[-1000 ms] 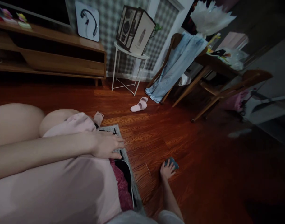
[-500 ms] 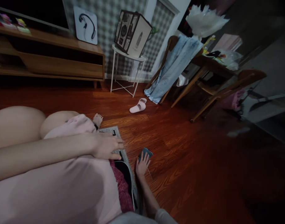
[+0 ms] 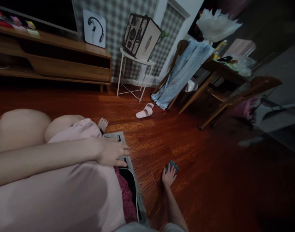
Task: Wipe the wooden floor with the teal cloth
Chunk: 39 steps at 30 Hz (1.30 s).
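My right hand point(image 3: 169, 175) is on the wood floor to the lower right, its fingers spread over a small dark blue cloth point(image 3: 172, 165) and pressing it down. Most of the cloth lies under the fingers; whether it is folded I cannot tell. My left hand point(image 3: 113, 152) rests palm down at the edge of the pink fabric point(image 3: 72, 193) over my lap, fingers extended and holding nothing. Just past its fingertips runs the border of a grey mat point(image 3: 122, 137). A thin pale strand point(image 3: 153, 178) lies on the floor left of my right hand.
A pink slipper point(image 3: 144, 111) lies ahead on the floor. Beyond it stand a white side table point(image 3: 137, 60) bearing a printed box point(image 3: 142, 37), a wooden TV cabinet point(image 3: 72, 69), a chair draped with jeans point(image 3: 186, 71), and another wooden chair point(image 3: 224, 103) at the right.
My right hand has slid to the right across the floor with the cloth, away from the mat and the pale strand. My left hand keeps its place. The view has shifted slightly.
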### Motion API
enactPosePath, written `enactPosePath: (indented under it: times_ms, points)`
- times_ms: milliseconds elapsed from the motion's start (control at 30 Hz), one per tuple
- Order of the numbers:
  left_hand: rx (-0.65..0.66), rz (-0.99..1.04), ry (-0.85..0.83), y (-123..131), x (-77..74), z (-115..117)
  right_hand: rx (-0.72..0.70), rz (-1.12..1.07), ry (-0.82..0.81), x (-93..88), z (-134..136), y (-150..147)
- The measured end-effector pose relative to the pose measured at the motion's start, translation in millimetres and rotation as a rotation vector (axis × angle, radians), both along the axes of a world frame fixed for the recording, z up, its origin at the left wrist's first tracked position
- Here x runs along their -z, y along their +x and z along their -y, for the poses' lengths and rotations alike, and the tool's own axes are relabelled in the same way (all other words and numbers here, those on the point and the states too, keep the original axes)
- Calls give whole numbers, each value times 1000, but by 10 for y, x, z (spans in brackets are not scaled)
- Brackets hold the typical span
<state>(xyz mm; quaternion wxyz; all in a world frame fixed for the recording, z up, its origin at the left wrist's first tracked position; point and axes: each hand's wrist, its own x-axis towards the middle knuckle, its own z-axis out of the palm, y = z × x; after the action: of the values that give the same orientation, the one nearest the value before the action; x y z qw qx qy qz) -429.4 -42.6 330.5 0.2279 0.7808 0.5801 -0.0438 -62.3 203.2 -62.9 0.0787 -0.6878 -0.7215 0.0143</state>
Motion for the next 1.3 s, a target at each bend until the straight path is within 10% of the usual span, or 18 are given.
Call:
enactPosePath:
  times_ms: [233,567,767,1100,1300]
  points:
    - [-9,7,-6,6,-27,-2,190,-84,122,128,382,38]
    - [-7,29,13,-22,21,-5,-488,-109,46,205,1141,-1108]
    - [-17,24,-8,4,-22,10,-698,-25,28,70,812,-1157]
    - [-57,83,38,-35,64,15,35,-14,35,22,-133,117]
    - [-34,7,-18,-10,47,13,237,-87,73,2,-317,17]
